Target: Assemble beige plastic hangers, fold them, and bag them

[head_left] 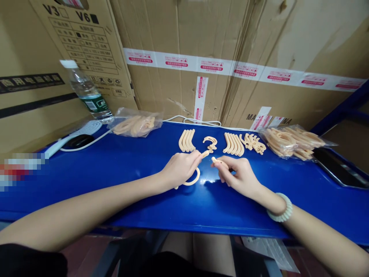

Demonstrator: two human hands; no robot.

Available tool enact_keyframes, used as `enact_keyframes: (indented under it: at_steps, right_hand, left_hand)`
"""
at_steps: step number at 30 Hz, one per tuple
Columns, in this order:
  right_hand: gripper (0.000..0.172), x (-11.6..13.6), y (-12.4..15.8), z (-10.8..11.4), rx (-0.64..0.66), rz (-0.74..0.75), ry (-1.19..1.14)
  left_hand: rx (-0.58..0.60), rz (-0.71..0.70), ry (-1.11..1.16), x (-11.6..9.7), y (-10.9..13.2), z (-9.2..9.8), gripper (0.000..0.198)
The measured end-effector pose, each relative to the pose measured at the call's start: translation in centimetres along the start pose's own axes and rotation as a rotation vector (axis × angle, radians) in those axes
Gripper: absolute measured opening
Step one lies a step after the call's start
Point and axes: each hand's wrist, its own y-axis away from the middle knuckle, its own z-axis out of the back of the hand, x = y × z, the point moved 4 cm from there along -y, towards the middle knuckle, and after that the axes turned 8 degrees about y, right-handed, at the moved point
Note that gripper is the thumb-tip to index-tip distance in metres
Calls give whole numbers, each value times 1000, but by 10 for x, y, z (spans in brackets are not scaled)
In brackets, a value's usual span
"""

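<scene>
My left hand (pixel 182 166) is closed on a pale beige curved piece (pixel 193 180), whose ring-like loop hangs below the fingers and whose narrow end pokes out at the fingertips. Close by on the right, my right hand (pixel 239 173) pinches a small beige piece (pixel 219 161) with a rounded tip. The two tips face each other with a small gap between them. Behind the hands lie a row of curved beige strips (pixel 186 140), a few hook-shaped pieces (pixel 211 143), a second row of strips (pixel 233 144) and a cluster of small curly pieces (pixel 253 143).
Plastic bags of beige parts lie at the back left (pixel 137 125) and right (pixel 291 140) of the blue table (pixel 161 213). A water bottle (pixel 90 96), a black mouse (pixel 79 141) and a white cable (pixel 190 120) are near the cardboard boxes (pixel 178 30). A dark phone-like slab (pixel 343 169) sits far right.
</scene>
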Motion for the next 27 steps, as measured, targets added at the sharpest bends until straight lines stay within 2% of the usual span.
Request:
enact_keyframes:
  at_steps: [4,7,9,12,15,17,21,27]
  right_hand:
    - [32,-14,-6,3,41,-222,-300]
    - [36,-23,-13,17,-6,-248,-385]
    - [37,-31,-18,38,-143,-215,-331]
    - [33,-48,-19,78,-392,-177,-177]
    - [27,-70,-18,109,-526,-164,-21]
    - [22,-82,-18,122,-567,-131,155]
    - [14,-101,-17,131,-503,-135,564]
    - [30,-124,-17,126,-243,-279,867]
  left_hand:
    - [-49,157,310,8,-2,2,36]
    - [-10,327,652,15,0,-3,36]
    - [25,407,853,17,1,-7,35]
    - [37,459,1033,15,1,-8,33]
    - [-14,476,1122,14,2,-5,30]
    - [-43,495,1144,13,3,-3,28]
    - [-81,532,1178,13,5,-3,26]
    - [-123,551,1194,12,7,-3,25]
